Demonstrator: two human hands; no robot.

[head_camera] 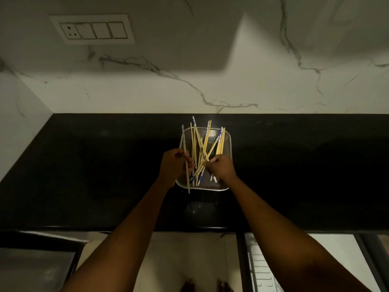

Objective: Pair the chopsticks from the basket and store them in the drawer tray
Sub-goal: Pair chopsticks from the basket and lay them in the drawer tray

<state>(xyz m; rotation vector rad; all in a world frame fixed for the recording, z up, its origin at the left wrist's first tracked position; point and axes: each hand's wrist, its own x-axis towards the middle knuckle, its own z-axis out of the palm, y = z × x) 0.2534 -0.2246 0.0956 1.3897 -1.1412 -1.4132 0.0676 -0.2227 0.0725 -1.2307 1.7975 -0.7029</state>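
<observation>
- chopsticks point(202, 148): loose crisscrossed heap in the basket point(228, 144), pale wood with blue-and-white patterned ends, several tips sticking out past the far rim
- nearest the camera: both forearms reach forward from the bottom edge over the black counter point(84, 165); below the counter front, pale cabinet faces, a dark open compartment at lower left, a white ribbed part at lower right, too dim to identify
- left hand point(173, 165): at the basket's left edge, fingers closed around a single chopstick point(186, 165) held near-vertical; its lower tip pokes past the near rim, patterned end points toward the wall
- right hand point(222, 167): over the basket's near right part, fingers curled down into the heap, pinching at the sticks; cannot tell exactly which one it grips
- basket: shiny metal, rounded rectangle, mesh bottom, sitting mid-counter, closer to the wall
- beyond: white marble-veined backsplash point(273, 91), switch plate point(92, 29) with socket at upper left
</observation>
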